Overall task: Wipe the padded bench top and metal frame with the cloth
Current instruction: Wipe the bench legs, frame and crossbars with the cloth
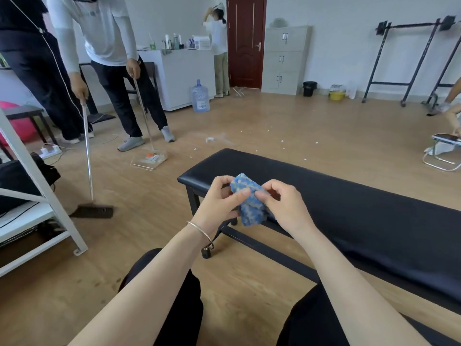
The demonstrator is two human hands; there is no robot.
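While both hands hold it, the cloth (249,203) sits bunched between them, blue and white, seen against the left end of the bench top (349,201); can't tell if it touches the pad. Left hand (219,198): fingers curled, thumb and fingertips pinching the cloth's left edge. Right hand (284,206): also curled, pinching the cloth's right side, lower part of the cloth hanging below the hands. Thin bracelet (200,231) on the left wrist. Wearer's knees in dark trousers at the bottom of the view.

Bench top is black, padded, and runs from centre out past the right edge. Frame (262,248) is black metal: a leg under the left end, a low rail running along below the pad, and a small foot on the floor (249,116).

Floor is wood-look, with small white scraps scattered beyond the bench. At left, a person in a white top holds a broom (87,146) in one hand and a dustpan (149,159) handle in the other; the dustpan rests on the floor with litter in it. White shelf (37,171) at far left. Further back: water jug (200,97) beside a white counter, brown door (245,41), grey cabinet (284,58), black bin (309,88), yellow basin (337,95), black rack (411,58) by the right wall. Another person stands near the door.
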